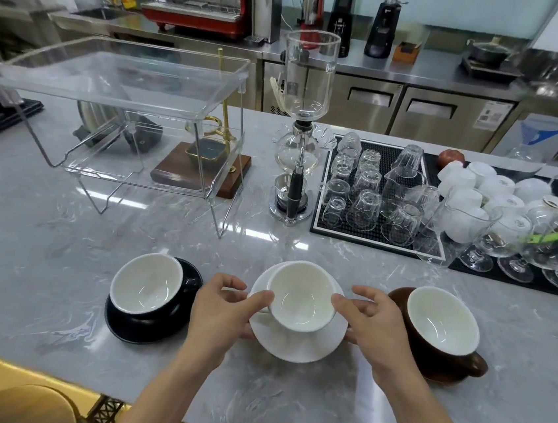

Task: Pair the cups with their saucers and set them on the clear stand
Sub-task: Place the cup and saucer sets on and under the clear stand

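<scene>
With all three cups paired, the left hand [223, 303] and right hand [374, 319] grip the white saucer [294, 345] under its white cup [301, 298] — next, a level lift to the clear stand [120, 74].

Three cups on saucers in a row, middle cup [301, 296] between both hands, clear stand [118, 91] behind left

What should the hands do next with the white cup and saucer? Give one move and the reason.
Probably lift the white saucer straight up with the white cup on it. The left hand and right hand already grip its opposite edges, thumbs steadying the cup, and the clear stand behind holds nothing yet.
</scene>
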